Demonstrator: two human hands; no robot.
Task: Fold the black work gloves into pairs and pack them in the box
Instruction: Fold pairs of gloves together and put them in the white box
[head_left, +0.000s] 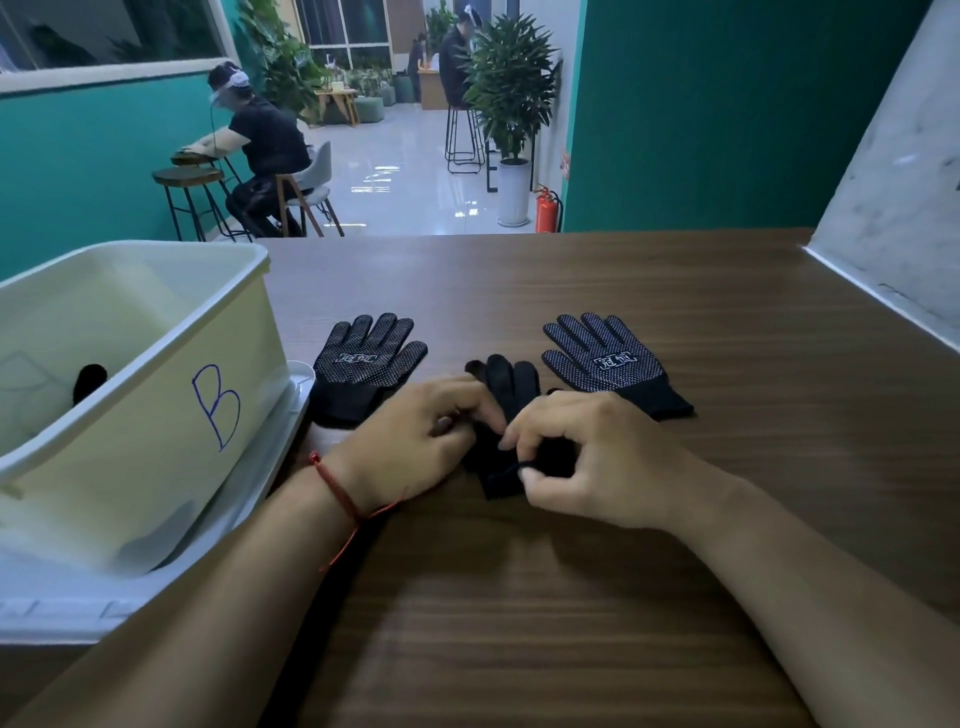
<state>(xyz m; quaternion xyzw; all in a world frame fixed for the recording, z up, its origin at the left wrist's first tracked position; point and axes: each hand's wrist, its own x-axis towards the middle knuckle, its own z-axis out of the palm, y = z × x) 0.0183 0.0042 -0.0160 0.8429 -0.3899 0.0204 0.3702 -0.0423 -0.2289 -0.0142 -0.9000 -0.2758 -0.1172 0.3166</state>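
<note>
The dark wood-grain table (597, 291) carries a cream plastic box marked B (156, 415) at its left edge, something black already inside. Two flat black dotted work gloves lie mid-table: one (363, 369) just beside the box, the other (613, 364) off to the right. Between them the plain black glove bundle (506, 395) is pinched shut by both hands, left hand (410, 441) and right hand (587, 457). Best, I'd judge, to square the cuffs and press the fold flat before lifting it boxward.
</note>
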